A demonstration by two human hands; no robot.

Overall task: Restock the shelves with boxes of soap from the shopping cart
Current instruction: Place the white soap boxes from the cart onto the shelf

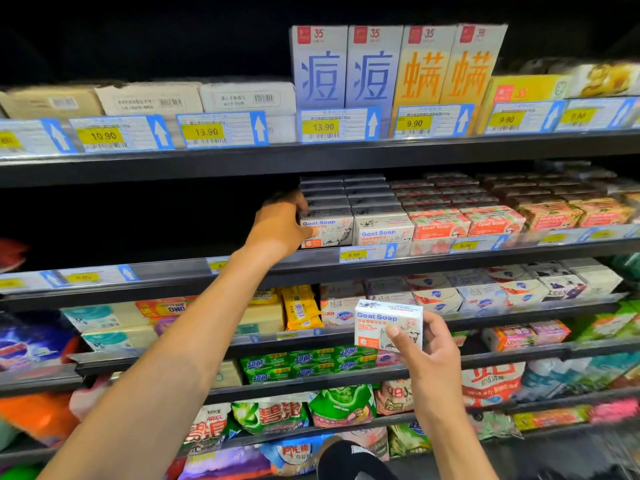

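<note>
On second shelf [519,253], left hand [281,227] grips front Goat Soap box [330,231]; right hand [431,353] pinches loose box [386,320] lower down.

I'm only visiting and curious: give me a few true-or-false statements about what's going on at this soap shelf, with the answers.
1. The right hand holds a white soap box. True.
2. The left hand hangs empty. False: it grips a shelf box at the left end of the white rows.
3. Orange boxes sit right of the white rows. True.
4. The price tag below the white rows reads 13.90. False: it reads 8.00.
</note>
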